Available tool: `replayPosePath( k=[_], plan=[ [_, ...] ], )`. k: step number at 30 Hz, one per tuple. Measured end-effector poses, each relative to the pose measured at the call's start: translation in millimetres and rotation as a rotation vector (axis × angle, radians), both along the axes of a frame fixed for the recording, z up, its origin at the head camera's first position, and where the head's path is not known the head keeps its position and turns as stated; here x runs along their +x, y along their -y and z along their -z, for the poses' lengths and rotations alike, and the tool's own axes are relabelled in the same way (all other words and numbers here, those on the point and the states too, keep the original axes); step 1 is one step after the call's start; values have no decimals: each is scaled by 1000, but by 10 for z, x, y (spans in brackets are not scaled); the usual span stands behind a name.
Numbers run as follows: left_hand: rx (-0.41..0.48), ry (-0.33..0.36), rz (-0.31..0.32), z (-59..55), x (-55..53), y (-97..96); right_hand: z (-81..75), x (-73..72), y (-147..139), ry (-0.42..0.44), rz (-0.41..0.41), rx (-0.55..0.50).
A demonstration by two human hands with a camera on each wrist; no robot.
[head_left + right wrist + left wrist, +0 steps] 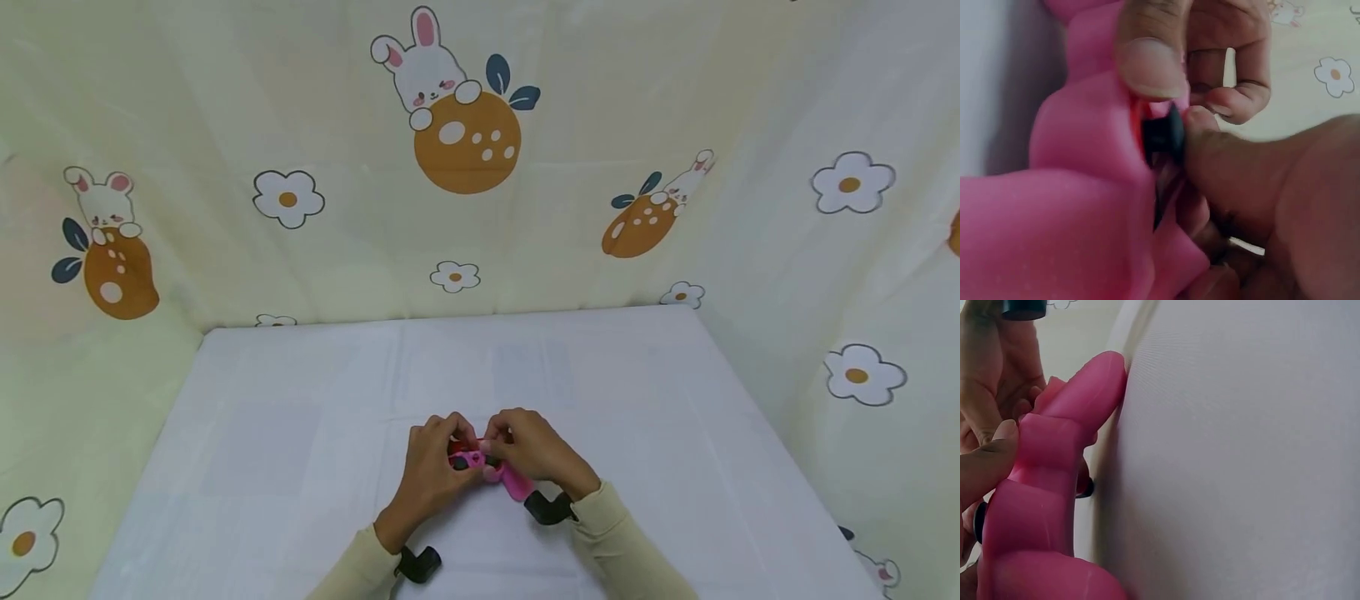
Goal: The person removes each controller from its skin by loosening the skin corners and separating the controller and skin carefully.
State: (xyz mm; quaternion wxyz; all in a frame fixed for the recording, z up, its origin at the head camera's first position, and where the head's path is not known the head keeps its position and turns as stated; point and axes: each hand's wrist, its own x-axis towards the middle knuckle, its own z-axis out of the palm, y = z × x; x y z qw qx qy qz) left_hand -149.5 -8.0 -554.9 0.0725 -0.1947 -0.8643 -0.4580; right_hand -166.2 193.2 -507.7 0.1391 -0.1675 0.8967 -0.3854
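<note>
A game controller with red parts (454,447) sits in a soft pink cover (517,483), near the front middle of the table. My left hand (431,467) grips its left side, fingers curled over the far edge and thumb on the near edge. On the other side my right hand (536,450) pinches the cover's edge. In the right wrist view a black thumbstick (1169,134) stands out beside a red strip, close to a thumb (1229,162). Pink grips (1094,387) show from the underside in the left wrist view. Fingers hide much of the controller's face.
The table (360,375) has a white cloth over it. A curtain (330,108) printed with rabbits and flowers hangs behind and at both sides. Each wrist carries a black camera mount (551,507) near the sleeve.
</note>
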Motion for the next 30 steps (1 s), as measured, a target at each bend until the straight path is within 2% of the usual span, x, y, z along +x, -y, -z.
replayPosePath(
  k=[7, 14, 19, 22, 30],
  plan=[
    [-7, -20, 15, -11, 9, -1, 22, 38, 61, 20, 60, 58],
    [-18, -39, 21, 5, 10, 10, 80, 99, 54, 93, 151, -63],
    [-36, -84, 23, 35, 3, 10, 87, 141, -17, 137, 88, -131],
    [-37, -111, 27, 48, 6, 10, 94, 174, -63, 99, 34, -144],
    [-67, -206, 21, 59, 19, 18, 90, 249, -92, -138, -55, -140]
  ],
)
